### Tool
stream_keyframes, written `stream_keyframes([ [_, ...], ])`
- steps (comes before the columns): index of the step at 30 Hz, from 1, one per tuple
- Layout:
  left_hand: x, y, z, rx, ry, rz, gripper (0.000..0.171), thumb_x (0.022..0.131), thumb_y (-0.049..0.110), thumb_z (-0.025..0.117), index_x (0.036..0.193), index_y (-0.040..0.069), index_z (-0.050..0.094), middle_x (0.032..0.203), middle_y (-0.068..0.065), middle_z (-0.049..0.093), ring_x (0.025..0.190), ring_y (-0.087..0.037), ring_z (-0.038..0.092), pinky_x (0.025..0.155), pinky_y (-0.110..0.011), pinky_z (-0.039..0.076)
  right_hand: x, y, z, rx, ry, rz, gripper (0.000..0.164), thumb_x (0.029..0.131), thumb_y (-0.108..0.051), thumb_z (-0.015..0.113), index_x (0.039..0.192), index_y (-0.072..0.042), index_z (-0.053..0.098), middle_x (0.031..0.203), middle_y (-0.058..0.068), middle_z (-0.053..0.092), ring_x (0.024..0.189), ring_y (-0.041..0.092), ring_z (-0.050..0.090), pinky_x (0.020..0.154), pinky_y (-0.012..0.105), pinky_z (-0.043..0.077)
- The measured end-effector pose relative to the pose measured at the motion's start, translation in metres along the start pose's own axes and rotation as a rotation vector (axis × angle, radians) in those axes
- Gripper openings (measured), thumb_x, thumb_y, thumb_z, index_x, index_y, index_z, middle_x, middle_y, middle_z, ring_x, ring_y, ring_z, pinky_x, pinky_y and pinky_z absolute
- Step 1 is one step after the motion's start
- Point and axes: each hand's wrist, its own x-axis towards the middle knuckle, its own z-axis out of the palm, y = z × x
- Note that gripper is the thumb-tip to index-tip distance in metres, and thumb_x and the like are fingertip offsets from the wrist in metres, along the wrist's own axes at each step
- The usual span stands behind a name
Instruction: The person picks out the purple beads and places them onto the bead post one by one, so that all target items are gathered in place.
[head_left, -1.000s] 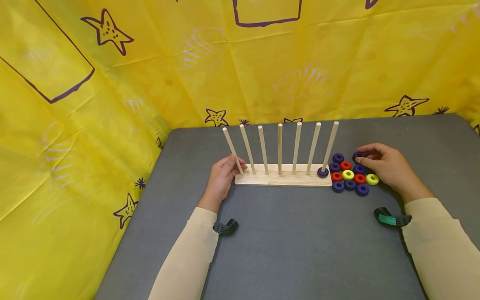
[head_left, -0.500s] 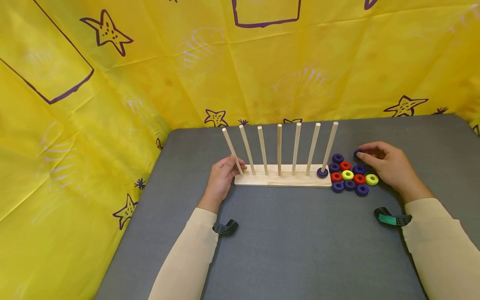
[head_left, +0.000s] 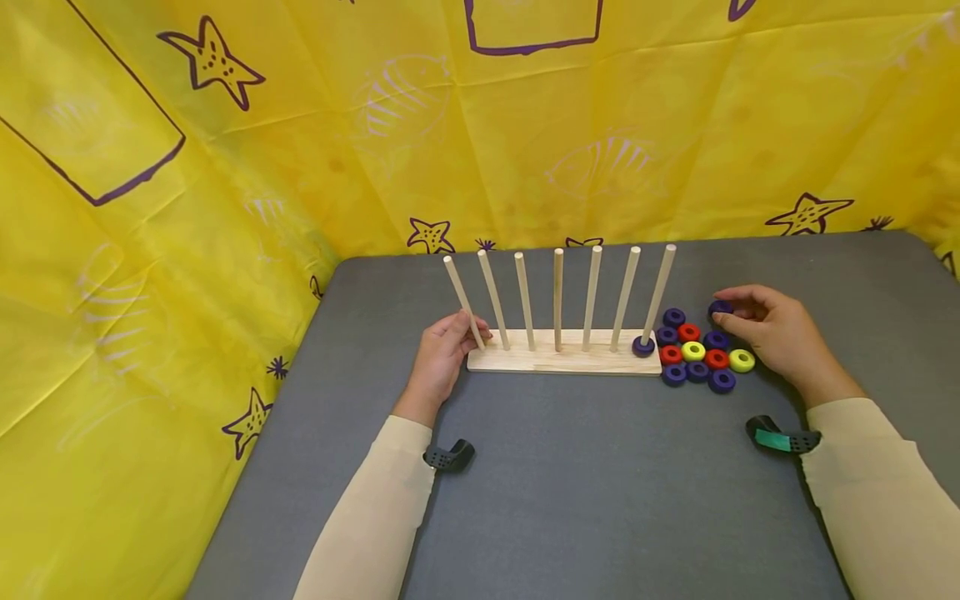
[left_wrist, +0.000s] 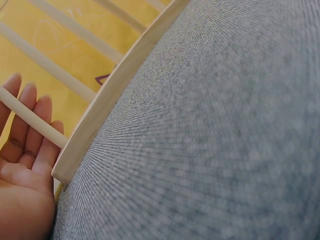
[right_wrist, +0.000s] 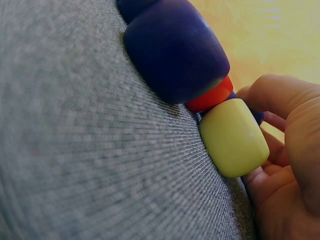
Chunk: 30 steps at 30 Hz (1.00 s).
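Observation:
In the head view, a wooden board (head_left: 555, 360) with several upright pegs lies on the grey table. My left hand (head_left: 442, 354) rests at its left end; the left wrist view shows its relaxed fingers (left_wrist: 31, 131) extended behind the end peg (left_wrist: 35, 120). One dark blue ring (head_left: 642, 347) sits low on the rightmost peg (head_left: 660, 292). To the right, my right hand (head_left: 776, 333) pinches a dark blue ring (head_left: 720, 308) between thumb and fingers at the back of a cluster of rings. In the right wrist view, a yellow ring (right_wrist: 234, 139) partly hides those fingertips.
Loose rings in dark blue (head_left: 722, 381), red (head_left: 688, 332) and yellow (head_left: 693, 351) lie packed together against the board's right end. Behind the table (head_left: 570, 500) hangs a yellow cloth (head_left: 510, 150) with sea drawings. Dark bands (head_left: 450, 456) circle both wrists.
The right hand keeps its pinch on the dark blue ring, which has shifted only slightly at the back of the cluster. The left hand stays at the end peg.

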Motion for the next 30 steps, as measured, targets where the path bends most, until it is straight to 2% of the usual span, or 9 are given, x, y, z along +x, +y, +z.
stream_keyframes([
  [8,-0.0007,0.0,-0.0003,0.005,-0.004,0.006,0.046,0.107,0.043,0.066,0.102,-0.001,0.077,0.098,-0.011,0.073,0.1,-0.022,0.072,0.09,-0.032,0.058,-0.0004,0.0007,0.0003,-0.007,0.008,0.002,0.039,0.107,-0.021,0.076,0.137,0.001,0.069,0.112,0.017,0.064,0.093,0.024,0.052,0.071,0.021,0.044],
  [18,-0.0013,0.001,-0.0003,0.023,-0.005,0.003,0.047,0.113,0.036,0.062,0.105,-0.01,0.073,0.098,-0.01,0.073,0.101,-0.023,0.071,0.09,-0.032,0.057,0.0001,0.0002,-0.0021,-0.006,-0.004,0.017,0.042,0.108,-0.024,0.075,0.14,0.002,0.066,0.117,0.02,0.06,0.096,0.029,0.051,0.071,0.021,0.043],
  [24,-0.0009,-0.0003,-0.001,0.019,-0.008,0.005,0.051,0.11,0.042,0.064,0.105,-0.008,0.074,0.099,-0.011,0.073,0.101,-0.023,0.071,0.09,-0.032,0.057,-0.0009,-0.0029,-0.0003,-0.003,0.014,0.017,0.041,0.107,-0.024,0.075,0.14,-0.001,0.067,0.116,0.018,0.061,0.096,0.028,0.051,0.073,0.022,0.043],
  [30,-0.0002,-0.0014,-0.0012,0.021,-0.006,0.009,0.052,0.108,0.045,0.066,0.104,-0.006,0.075,0.099,-0.01,0.073,0.101,-0.023,0.071,0.091,-0.033,0.057,-0.0006,-0.0049,-0.0008,0.004,0.032,0.023,0.043,0.107,-0.024,0.076,0.141,0.0,0.066,0.12,0.018,0.063,0.095,0.024,0.054,0.072,0.018,0.044],
])
